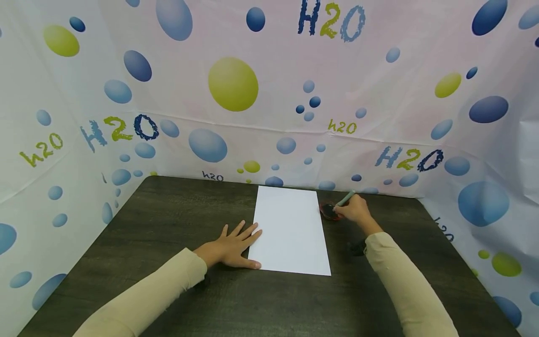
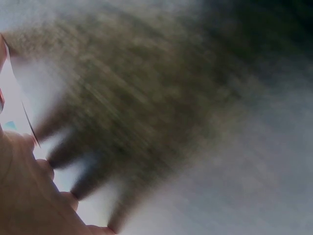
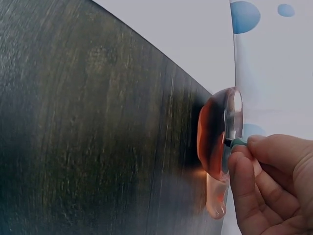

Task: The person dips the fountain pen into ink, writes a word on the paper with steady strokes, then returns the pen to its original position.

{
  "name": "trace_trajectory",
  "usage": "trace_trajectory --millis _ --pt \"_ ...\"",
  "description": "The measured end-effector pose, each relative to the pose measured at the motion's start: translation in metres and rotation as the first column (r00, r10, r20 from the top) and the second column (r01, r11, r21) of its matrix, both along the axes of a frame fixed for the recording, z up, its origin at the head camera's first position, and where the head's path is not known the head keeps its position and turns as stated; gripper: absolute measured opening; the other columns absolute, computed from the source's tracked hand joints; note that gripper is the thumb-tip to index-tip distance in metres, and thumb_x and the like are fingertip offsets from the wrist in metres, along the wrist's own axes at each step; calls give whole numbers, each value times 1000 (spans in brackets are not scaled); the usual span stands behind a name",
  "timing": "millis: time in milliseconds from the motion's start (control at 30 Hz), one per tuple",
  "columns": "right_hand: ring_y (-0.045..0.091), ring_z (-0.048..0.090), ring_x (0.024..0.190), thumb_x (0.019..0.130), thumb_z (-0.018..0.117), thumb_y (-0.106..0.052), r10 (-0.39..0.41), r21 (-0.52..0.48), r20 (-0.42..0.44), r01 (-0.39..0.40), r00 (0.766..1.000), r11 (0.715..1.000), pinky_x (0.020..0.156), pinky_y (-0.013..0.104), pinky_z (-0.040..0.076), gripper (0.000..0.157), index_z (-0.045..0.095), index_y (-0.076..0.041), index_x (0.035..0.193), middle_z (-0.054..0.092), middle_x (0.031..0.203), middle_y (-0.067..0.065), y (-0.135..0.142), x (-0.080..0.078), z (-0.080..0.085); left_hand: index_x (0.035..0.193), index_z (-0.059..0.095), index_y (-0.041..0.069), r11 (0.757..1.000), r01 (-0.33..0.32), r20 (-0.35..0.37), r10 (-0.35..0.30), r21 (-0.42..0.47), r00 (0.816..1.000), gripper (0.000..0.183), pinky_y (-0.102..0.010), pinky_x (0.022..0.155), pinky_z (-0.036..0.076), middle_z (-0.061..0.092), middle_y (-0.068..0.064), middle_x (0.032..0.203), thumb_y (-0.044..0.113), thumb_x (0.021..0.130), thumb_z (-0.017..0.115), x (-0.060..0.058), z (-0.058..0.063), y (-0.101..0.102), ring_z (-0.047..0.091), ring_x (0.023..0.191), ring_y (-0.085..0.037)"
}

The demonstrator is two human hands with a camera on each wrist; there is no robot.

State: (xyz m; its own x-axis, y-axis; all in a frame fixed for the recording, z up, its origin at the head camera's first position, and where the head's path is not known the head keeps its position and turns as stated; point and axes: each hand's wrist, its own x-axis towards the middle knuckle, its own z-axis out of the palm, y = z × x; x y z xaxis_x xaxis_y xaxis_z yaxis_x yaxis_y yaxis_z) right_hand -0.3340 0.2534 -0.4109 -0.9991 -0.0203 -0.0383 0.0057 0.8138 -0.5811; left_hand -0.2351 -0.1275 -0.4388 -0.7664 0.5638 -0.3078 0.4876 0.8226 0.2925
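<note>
A blank white sheet of paper (image 1: 290,229) lies upright on the dark table. My left hand (image 1: 230,246) rests flat at its left edge, fingers spread, with the thumb on the lower left corner. Beyond the paper's right edge my right hand (image 1: 358,210) pinches a pale green pen (image 1: 346,198) between thumb and fingers. The pen's dark tip is at the rim of a small reddish see-through glass bowl (image 3: 208,139), which looks dark inside and has a rounded handle (image 3: 215,196). Whether the tip touches the contents cannot be seen.
The dark wooden tabletop (image 1: 168,224) reaches back to a white wall sheet (image 1: 278,107) printed with blue and green dots and "H2O" lettering. More of this sheet hangs at the left and right sides. The left wrist view is mostly blurred.
</note>
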Motion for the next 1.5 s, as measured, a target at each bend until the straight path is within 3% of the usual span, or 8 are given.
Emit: trace_trajectory --millis 367,1100,1333,1500 --pt "16 64 64 83 74 -19 -44 -77 10 44 999 996 57 27 47 21 74 1 86 69 66 2 1 1 -3 156 9 25 1000 4 1 -4 -11 1000 93 -70 109 0 -2 2 162 69 86 51 1 2 2 -5 147 -33" --pt "19 62 65 82 72 -21 -9 -3 15 9 1000 1000 65 35 51 21 72 -1 79 67 63 1 -3 2 -1 156 10 23 1000 -10 3 10 -7 1000 93 -70 108 0 0 0 162 68 86 52 5 5 2 -3 147 -34" --pt "20 64 64 82 72 -20 -67 -14 -1 67 998 998 65 38 53 22 72 1 83 68 62 3 -3 2 -2 156 9 24 1000 -3 1 3 -1 1000 93 -70 109 -1 -1 1 162 68 87 51 3 5 1 -5 147 -33" --pt "17 64 62 82 72 -21 -56 -13 11 56 998 998 61 34 51 23 71 3 82 67 62 1 -2 2 -2 156 9 24 1000 -2 0 2 -2 1000 93 -69 109 -1 -2 2 162 69 86 51 2 3 1 -5 147 -33"
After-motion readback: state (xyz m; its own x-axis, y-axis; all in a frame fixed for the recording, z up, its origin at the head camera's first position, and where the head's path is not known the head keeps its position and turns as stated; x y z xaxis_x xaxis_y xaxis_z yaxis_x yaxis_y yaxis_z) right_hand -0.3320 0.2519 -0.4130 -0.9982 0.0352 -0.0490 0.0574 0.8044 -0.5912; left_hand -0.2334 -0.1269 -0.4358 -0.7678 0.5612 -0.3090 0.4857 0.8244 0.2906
